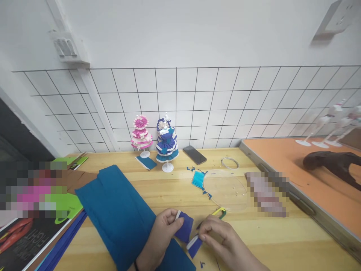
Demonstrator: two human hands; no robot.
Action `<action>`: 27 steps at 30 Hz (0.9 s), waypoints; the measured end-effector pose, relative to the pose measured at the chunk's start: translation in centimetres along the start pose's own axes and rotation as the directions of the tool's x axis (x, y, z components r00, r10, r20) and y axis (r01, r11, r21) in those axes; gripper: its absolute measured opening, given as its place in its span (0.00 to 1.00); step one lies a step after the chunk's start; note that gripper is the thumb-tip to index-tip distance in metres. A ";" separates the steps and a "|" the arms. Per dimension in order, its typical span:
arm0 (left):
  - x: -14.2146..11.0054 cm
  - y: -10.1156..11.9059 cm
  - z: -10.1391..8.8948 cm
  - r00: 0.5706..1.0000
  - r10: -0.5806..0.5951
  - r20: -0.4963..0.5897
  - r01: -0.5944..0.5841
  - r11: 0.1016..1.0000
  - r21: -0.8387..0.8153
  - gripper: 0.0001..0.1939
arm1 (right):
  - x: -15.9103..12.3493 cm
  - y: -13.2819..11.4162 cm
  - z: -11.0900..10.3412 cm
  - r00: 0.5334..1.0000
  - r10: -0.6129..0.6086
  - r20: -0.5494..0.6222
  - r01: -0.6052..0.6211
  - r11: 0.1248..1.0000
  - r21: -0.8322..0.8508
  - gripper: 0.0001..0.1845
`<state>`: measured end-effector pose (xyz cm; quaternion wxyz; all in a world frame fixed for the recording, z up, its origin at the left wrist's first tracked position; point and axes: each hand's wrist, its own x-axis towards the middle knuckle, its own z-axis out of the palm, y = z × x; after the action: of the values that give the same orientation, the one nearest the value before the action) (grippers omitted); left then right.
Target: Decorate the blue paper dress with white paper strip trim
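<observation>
My left hand (166, 229) pinches a purple piece of crepe-like paper (184, 227) with a white strip along one edge. The fingers of my right hand (218, 235) are closed on a smaller purple paper piece (195, 246), also white-edged, just to the right of and below the first. Behind my right hand show the yellow-and-green handles of scissors (220, 212); the hand hides their middle. Under my left forearm lies a large folded teal sheet (121, 210). Small purple scraps (202, 264) lie on the wooden table (158, 188).
Two paper-dressed figures, one pink (141, 133) and one purple-and-teal (167, 141), stand near the wall. Around them are a phone (194, 154), a pleated turquoise piece (198, 179), a clear round dish (225, 190) and a wire coil (230, 163). An orange-topped board (293, 165) borders the right.
</observation>
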<state>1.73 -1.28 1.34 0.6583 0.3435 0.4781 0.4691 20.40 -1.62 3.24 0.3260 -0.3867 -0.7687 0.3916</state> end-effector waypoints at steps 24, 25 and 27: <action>0.2 0.1 0.0 0.999 0.030 0.019 -0.028 0.995 -0.092 0.15 | 0.5 1.8 1.9 0.916 0.361 -0.175 -0.195 0.783 0.590 0.28; 0.3 0.0 0.0 0.999 0.034 0.017 -0.032 0.996 -0.087 0.15 | 0.5 1.8 1.9 0.918 0.359 -0.170 -0.192 0.776 0.600 0.28; 0.6 -0.5 -0.2 0.999 0.045 0.009 -0.044 0.997 -0.071 0.16 | 0.5 1.9 1.9 0.919 0.360 -0.162 -0.189 0.763 0.618 0.28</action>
<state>1.77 -0.88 0.70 0.6619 0.3330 0.4500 0.4984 19.27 -1.14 0.84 0.4704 -0.4250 -0.4903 0.5981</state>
